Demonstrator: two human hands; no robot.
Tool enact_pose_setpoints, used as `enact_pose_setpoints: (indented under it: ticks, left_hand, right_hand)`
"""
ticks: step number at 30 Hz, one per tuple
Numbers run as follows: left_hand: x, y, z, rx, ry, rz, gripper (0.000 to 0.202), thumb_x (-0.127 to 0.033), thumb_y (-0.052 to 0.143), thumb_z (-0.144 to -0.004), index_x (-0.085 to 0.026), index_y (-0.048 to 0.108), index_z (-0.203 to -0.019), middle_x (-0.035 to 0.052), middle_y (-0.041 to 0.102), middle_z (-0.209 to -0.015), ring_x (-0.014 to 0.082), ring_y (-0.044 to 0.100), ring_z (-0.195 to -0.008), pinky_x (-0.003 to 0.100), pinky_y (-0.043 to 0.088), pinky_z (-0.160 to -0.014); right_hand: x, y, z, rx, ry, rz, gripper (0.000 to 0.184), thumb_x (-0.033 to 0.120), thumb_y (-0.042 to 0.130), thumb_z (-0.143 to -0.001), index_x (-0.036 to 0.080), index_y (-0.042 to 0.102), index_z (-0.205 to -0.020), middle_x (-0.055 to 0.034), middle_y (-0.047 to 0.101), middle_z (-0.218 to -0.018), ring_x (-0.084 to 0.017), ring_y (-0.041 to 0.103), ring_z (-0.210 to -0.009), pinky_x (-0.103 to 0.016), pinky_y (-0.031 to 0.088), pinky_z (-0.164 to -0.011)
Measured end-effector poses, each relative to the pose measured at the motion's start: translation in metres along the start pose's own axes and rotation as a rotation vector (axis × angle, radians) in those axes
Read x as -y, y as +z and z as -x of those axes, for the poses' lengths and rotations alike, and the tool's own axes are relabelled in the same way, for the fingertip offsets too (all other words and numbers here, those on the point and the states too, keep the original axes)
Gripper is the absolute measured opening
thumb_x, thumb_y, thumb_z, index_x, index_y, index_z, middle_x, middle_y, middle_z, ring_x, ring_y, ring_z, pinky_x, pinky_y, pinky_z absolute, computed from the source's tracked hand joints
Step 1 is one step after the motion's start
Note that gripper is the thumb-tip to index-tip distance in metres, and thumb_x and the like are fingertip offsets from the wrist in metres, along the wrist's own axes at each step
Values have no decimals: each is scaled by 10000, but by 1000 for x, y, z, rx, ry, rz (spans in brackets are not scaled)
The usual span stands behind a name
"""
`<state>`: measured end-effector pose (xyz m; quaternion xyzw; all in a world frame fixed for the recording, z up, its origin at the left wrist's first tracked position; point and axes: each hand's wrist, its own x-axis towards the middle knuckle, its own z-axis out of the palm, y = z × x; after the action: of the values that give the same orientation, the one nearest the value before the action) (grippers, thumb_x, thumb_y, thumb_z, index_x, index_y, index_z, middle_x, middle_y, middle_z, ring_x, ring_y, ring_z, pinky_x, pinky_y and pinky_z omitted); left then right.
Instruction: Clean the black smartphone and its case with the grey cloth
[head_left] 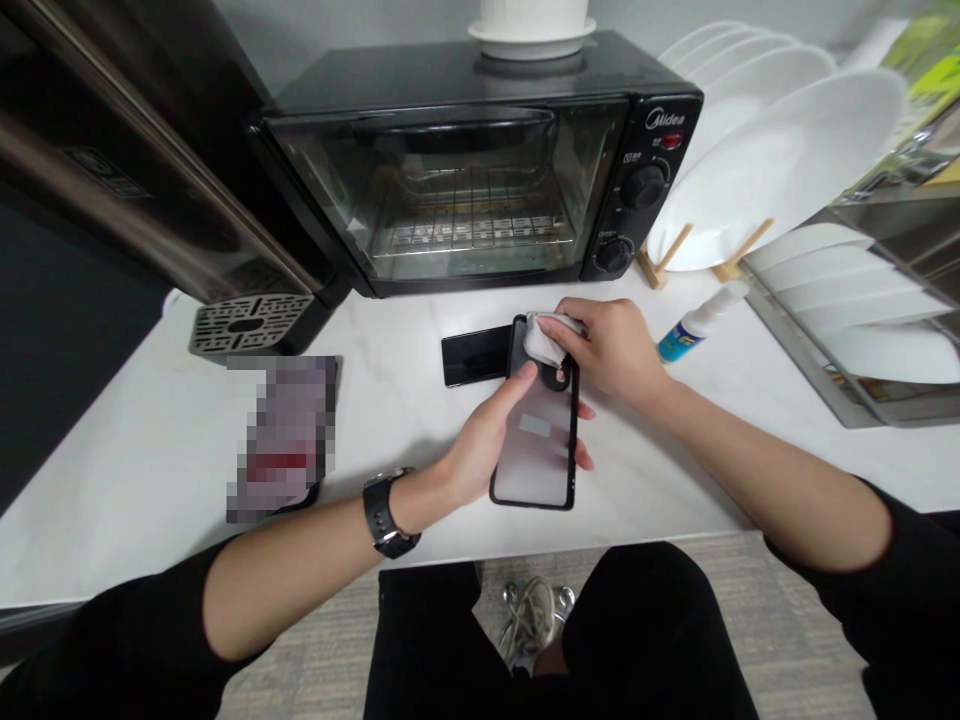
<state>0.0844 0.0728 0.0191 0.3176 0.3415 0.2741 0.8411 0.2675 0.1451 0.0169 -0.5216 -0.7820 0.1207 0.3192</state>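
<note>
White countertop (420, 420) carries a black toaster oven (465, 200), its glass door facing the person; all positions below refer to this oven. Directly in front of the oven, right of its door centre, is a black-rimmed translucent phone case (534, 455), its long axis pointing roughly toward the oven. Left hand (476, 445) supports the case: the palm lies along the left edge, the thumb rests on the upper face, and fingertips emerge past the right edge. Right hand (619, 350) is closed around a pale cloth (545, 340), pressing it against the case end nearest the oven, beside a dark round area. Thus the case is located between the hands, with the left one gripping its body and the right one at its upper right corner. Black phone (474, 357) lies flat between the oven and the left hand, partly covered by the case. Spray bottle (694, 330) with a blue label stands in front of the oven's right end. White plates (780, 150) are racked to the right of the oven. Slotted drip tray (251, 322) sits at the oven's front left; a pixelated object (289, 430), not identifiable, lies farther forward on that side
</note>
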Motion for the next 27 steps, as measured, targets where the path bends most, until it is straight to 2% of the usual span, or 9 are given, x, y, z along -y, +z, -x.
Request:
enact_pose_setpoints:
  ticks: [3, 8, 12, 14, 17, 20, 22, 24, 27]
  left_hand:
    - [0, 1, 1, 3, 20, 8, 654, -747, 581, -913, -125, 703, -1076, 122, 768, -800, 253, 723, -725, 342, 541, -710]
    - [0, 1, 0, -6, -14, -27, 767, -830, 543, -886, -107, 732, -1053, 148, 768, -775, 252, 714, -727, 328, 514, -700]
    - [-1, 2, 1, 27, -28, -65, 765, -829, 530, -901, -104, 735, -1027, 142, 758, -763, 256, 723, -724, 339, 513, -719]
    - [-1, 2, 0, 14, -20, -62, 753, -818, 529, -909, -104, 735, -1028, 139, 754, -760, 252, 719, -722, 336, 511, -713]
    - [-1, 2, -1, -21, 15, -11, 696, -787, 555, -913, -117, 720, -1012, 118, 748, -771, 238, 708, -704, 334, 514, -708]
    - [-1, 1, -2, -20, 36, 21, 624, -742, 602, -912, -134, 698, -1017, 103, 758, -831, 232, 712, -699, 342, 525, -719]
    - [-1, 1, -2, 11, 8, -18, 664, -763, 581, -911, -125, 707, -1041, 120, 762, -825, 243, 718, -712, 345, 528, -716]
    - [0, 0, -1, 35, -28, -70, 747, -812, 533, -907, -108, 724, -1065, 143, 760, -786, 256, 721, -729, 340, 523, -704]
    - [1, 0, -1, 32, -20, -84, 784, -840, 511, -903, -105, 734, -1059, 147, 760, -777, 254, 723, -737, 330, 518, -702]
  right_hand:
    - [0, -2, -1, -4, 29, 43, 519, 538, 587, -1018, 203, 579, -623, 20, 470, -528, -133, 327, -547, -316, 244, -605]
    - [2, -2, 1, 44, -158, -222, 330, 416, 483, -1077, 211, 741, -1090, -45, 743, -892, -177, 600, -729, -287, 392, -711]
    - [-2, -3, -1, -28, -38, 14, 573, 643, 549, -1020, 206, 631, -658, 5, 529, -550, -145, 392, -556, -315, 275, -610]
    - [-3, -3, -1, -17, -37, 52, 613, 651, 534, -1024, 207, 579, -604, 9, 503, -529, -138, 364, -545, -320, 259, -603]
    - [0, -1, 0, 31, -143, -101, 405, 461, 483, -1086, 199, 738, -910, -44, 739, -813, -169, 579, -674, -296, 383, -683]
    - [0, 1, 1, 17, -205, -200, 325, 361, 477, -1081, 207, 733, -1208, -72, 792, -1071, -195, 682, -831, -293, 453, -797]
    - [-1, 0, 0, -10, -146, -141, 340, 457, 536, -1064, 202, 758, -1025, -39, 749, -827, -176, 603, -687, -292, 417, -705]
    - [-2, -2, 0, -44, -64, -36, 483, 589, 588, -1020, 205, 682, -743, 11, 567, -571, -149, 446, -562, -301, 322, -613]
    - [-1, -4, 0, -32, -68, 13, 529, 600, 552, -1034, 209, 647, -690, 6, 556, -560, -152, 448, -562, -309, 310, -607]
